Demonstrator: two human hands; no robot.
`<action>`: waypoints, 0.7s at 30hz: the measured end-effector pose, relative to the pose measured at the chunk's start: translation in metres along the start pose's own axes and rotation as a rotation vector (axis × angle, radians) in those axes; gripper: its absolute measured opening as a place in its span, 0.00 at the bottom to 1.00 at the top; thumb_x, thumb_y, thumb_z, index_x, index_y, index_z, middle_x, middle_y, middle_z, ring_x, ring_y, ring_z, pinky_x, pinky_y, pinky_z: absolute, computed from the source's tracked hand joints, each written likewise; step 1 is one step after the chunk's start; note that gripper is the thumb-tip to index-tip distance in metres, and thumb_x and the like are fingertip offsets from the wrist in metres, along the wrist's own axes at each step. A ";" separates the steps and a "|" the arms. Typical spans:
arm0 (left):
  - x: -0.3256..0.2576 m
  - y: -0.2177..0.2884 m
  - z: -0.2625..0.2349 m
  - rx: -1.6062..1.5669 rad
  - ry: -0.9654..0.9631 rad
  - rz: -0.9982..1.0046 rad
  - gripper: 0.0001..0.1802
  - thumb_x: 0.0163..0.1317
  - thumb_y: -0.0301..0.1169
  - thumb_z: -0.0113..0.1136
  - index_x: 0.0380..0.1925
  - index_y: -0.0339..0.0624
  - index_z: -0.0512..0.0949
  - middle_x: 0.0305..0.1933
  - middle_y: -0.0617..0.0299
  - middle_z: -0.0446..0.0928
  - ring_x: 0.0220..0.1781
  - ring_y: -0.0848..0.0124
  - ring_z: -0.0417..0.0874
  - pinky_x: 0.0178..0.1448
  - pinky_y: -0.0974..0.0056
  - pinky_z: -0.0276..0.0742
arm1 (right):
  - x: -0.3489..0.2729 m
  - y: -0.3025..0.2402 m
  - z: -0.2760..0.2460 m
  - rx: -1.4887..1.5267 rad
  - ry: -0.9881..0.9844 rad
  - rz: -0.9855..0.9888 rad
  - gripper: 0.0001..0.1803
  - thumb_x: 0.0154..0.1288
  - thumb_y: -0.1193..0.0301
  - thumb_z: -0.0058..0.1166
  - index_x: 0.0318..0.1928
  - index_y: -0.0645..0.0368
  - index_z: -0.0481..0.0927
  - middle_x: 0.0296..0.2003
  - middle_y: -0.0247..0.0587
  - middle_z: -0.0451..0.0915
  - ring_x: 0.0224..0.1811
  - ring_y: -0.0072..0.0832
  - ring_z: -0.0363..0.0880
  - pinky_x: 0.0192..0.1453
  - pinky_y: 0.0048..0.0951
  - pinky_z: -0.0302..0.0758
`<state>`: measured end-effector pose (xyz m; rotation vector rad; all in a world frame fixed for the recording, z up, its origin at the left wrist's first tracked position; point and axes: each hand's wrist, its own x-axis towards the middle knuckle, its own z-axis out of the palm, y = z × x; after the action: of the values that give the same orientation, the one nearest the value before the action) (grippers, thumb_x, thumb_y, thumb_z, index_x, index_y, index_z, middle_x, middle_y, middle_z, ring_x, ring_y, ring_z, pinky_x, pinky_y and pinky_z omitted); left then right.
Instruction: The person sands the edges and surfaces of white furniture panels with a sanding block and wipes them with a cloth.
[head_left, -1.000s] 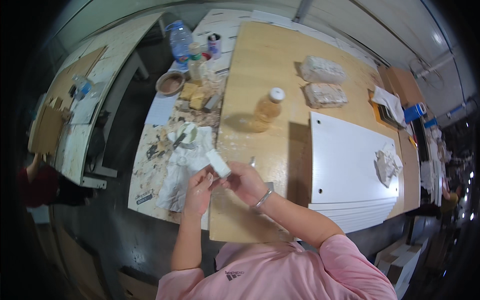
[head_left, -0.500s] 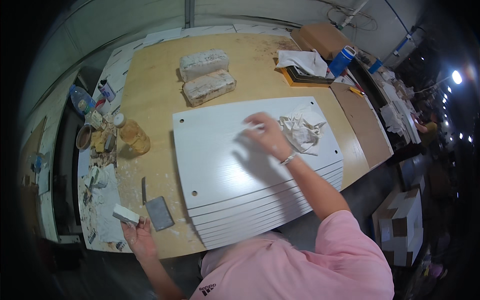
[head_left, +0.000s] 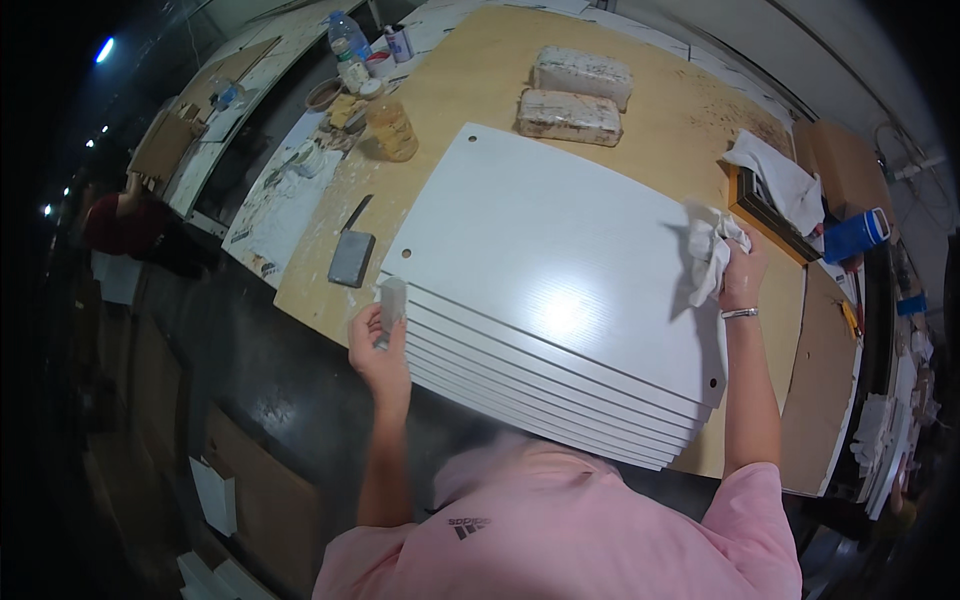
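Note:
A stack of white panels with small corner holes fills the middle of the worktable. My left hand is closed around a small grey block, like a sanding block, at the stack's left front edge. At the panel's right side, my right hand grips a crumpled white cloth. The cloth rests on or just over the top panel; the fingers are partly hidden by it. Left of the stack lie a dark grey rectangular pad and a thin dark strip.
Two wrapped white blocks lie beyond the stack. An amber bottle and other containers stand at the far left. A dark-and-yellow tray with cloth and a blue container are right. Another person stands far left.
My right hand has moved right and taken hold of the cloth. My left hand has carried the grey block from beside the pad to the panels' left edge. The view has turned.

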<state>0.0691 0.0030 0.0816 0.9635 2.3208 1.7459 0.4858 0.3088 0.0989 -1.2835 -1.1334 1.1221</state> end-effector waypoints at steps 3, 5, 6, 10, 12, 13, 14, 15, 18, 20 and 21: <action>-0.024 0.013 0.015 0.136 -0.051 0.193 0.19 0.51 0.18 0.69 0.44 0.36 0.78 0.41 0.54 0.77 0.40 0.60 0.79 0.45 0.61 0.76 | -0.035 0.002 0.024 -0.979 0.063 -0.608 0.22 0.49 0.80 0.58 0.48 0.52 0.81 0.49 0.44 0.79 0.47 0.45 0.79 0.48 0.40 0.78; -0.032 0.011 0.023 0.132 -0.069 0.261 0.18 0.51 0.19 0.70 0.43 0.37 0.78 0.40 0.56 0.76 0.39 0.61 0.79 0.43 0.60 0.76 | -0.054 -0.001 0.032 -1.164 0.002 -0.823 0.23 0.48 0.79 0.59 0.49 0.51 0.80 0.48 0.44 0.79 0.48 0.46 0.79 0.48 0.39 0.78; -0.029 0.008 0.022 0.163 -0.059 0.265 0.18 0.51 0.19 0.70 0.43 0.37 0.78 0.39 0.56 0.76 0.38 0.61 0.79 0.42 0.60 0.76 | -0.054 -0.002 0.034 -1.150 -0.009 -0.802 0.23 0.48 0.80 0.59 0.49 0.51 0.80 0.48 0.43 0.78 0.48 0.45 0.79 0.47 0.40 0.78; 0.010 -0.019 0.019 0.246 0.025 0.211 0.18 0.51 0.20 0.70 0.43 0.37 0.78 0.39 0.56 0.76 0.37 0.62 0.79 0.41 0.60 0.77 | -0.049 0.004 0.029 -1.124 -0.001 -0.809 0.23 0.46 0.79 0.61 0.47 0.50 0.81 0.48 0.42 0.78 0.47 0.43 0.78 0.45 0.40 0.78; 0.038 -0.034 0.006 0.274 0.095 0.155 0.18 0.52 0.21 0.70 0.44 0.37 0.78 0.39 0.56 0.76 0.36 0.63 0.79 0.41 0.61 0.77 | -0.050 0.004 0.032 -1.131 0.013 -0.834 0.22 0.47 0.79 0.61 0.47 0.51 0.81 0.47 0.42 0.78 0.47 0.43 0.78 0.45 0.40 0.78; 0.052 -0.040 0.000 0.283 0.129 0.130 0.18 0.52 0.21 0.70 0.44 0.37 0.79 0.40 0.56 0.76 0.36 0.63 0.79 0.41 0.62 0.77 | -0.052 0.004 0.034 -1.129 0.010 -0.823 0.22 0.47 0.79 0.60 0.47 0.51 0.81 0.47 0.41 0.78 0.46 0.43 0.78 0.45 0.40 0.78; 0.060 -0.043 -0.002 0.286 0.164 0.104 0.18 0.52 0.22 0.70 0.45 0.37 0.79 0.40 0.56 0.76 0.36 0.64 0.79 0.41 0.62 0.77 | -0.052 0.004 0.035 -1.132 0.009 -0.816 0.22 0.47 0.78 0.60 0.47 0.51 0.81 0.47 0.41 0.78 0.46 0.43 0.78 0.44 0.40 0.78; 0.064 -0.044 -0.006 0.277 0.169 0.129 0.18 0.52 0.22 0.70 0.45 0.37 0.78 0.40 0.56 0.76 0.36 0.64 0.79 0.41 0.62 0.77 | -0.052 0.003 0.036 -1.134 0.010 -0.809 0.22 0.47 0.78 0.60 0.47 0.51 0.81 0.47 0.41 0.78 0.46 0.43 0.78 0.44 0.40 0.78; 0.056 -0.032 0.004 0.224 0.141 0.167 0.19 0.54 0.23 0.70 0.46 0.37 0.78 0.40 0.58 0.76 0.36 0.66 0.79 0.41 0.63 0.77 | -0.048 0.006 0.031 -1.178 0.005 -0.794 0.21 0.48 0.73 0.62 0.47 0.52 0.82 0.49 0.45 0.78 0.47 0.44 0.78 0.46 0.42 0.77; 0.037 -0.034 0.013 0.185 0.120 0.151 0.17 0.55 0.22 0.70 0.45 0.36 0.79 0.40 0.60 0.76 0.35 0.71 0.77 0.40 0.67 0.75 | -0.047 0.003 0.034 -1.181 -0.007 -0.938 0.20 0.49 0.68 0.63 0.47 0.53 0.82 0.50 0.48 0.78 0.48 0.46 0.77 0.49 0.44 0.77; 0.028 -0.032 0.018 0.165 0.111 0.147 0.16 0.56 0.22 0.69 0.45 0.35 0.79 0.41 0.61 0.76 0.35 0.73 0.76 0.39 0.69 0.75 | -0.047 0.001 0.036 -1.179 -0.011 -1.011 0.21 0.49 0.65 0.64 0.46 0.54 0.82 0.50 0.49 0.78 0.48 0.46 0.77 0.50 0.45 0.76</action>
<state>0.0405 0.0279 0.0549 1.1172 2.5578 1.7226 0.4446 0.2667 0.0974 -1.1712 -2.2139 -0.4045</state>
